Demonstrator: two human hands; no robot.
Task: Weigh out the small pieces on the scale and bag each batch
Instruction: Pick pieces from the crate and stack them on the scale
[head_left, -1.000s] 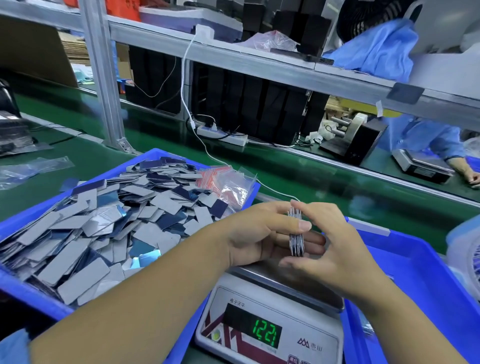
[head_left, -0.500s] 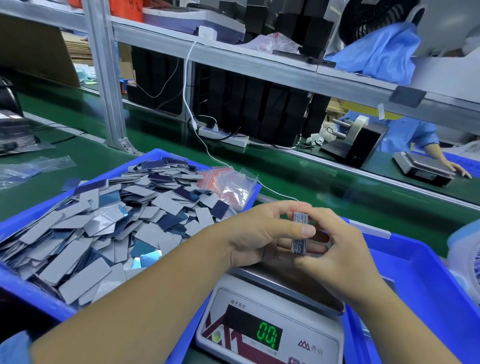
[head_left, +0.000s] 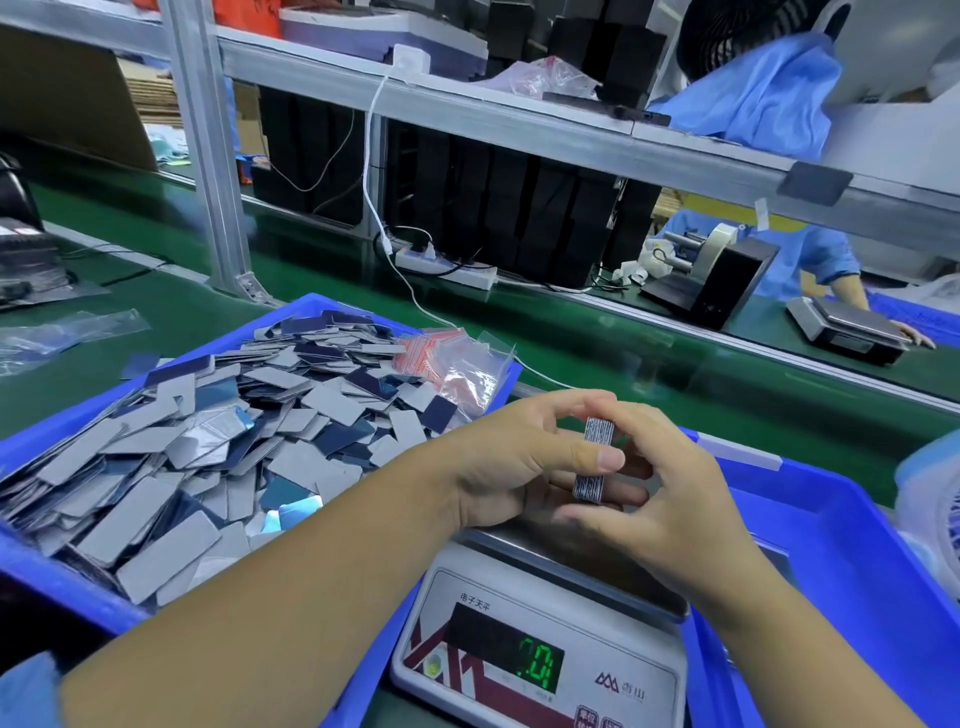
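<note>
1. Right now the stack of pieces (head_left: 594, 460) stands on end between both hands just above the scale (head_left: 540, 649), its long axis running up and down and tipped slightly, its striped edge turned toward the camera
2. Left hand (head_left: 519, 467) comes in from the left side of the stack, thumb laid across its middle and fingers curled over the top; right hand (head_left: 670, 493) closes in from the right, fingers bent round the far side. Both are pinching it, narrow, with the stack the only thing between them
3. Neither hand is clearly nearer; the stack sits squarely at the meeting point
4. Nothing rests on the steel pan, and the green display appears to read zero, so I'd judge the batch is weighed and squared up for bagging
5. Small clear bags (head_left: 457, 369) with red printing lie at the far corner of the left bin (head_left: 52, 587), on the left hand's side, so that hand looks better placed to fetch one
6. Loose pieces (head_left: 208, 457) heaped in that blue plastic bin are thin, flat, round-cornered rectangles, matte grey on one face, glossy dark blue on the other; they'd slide apart easily if the pinch loosens
</note>
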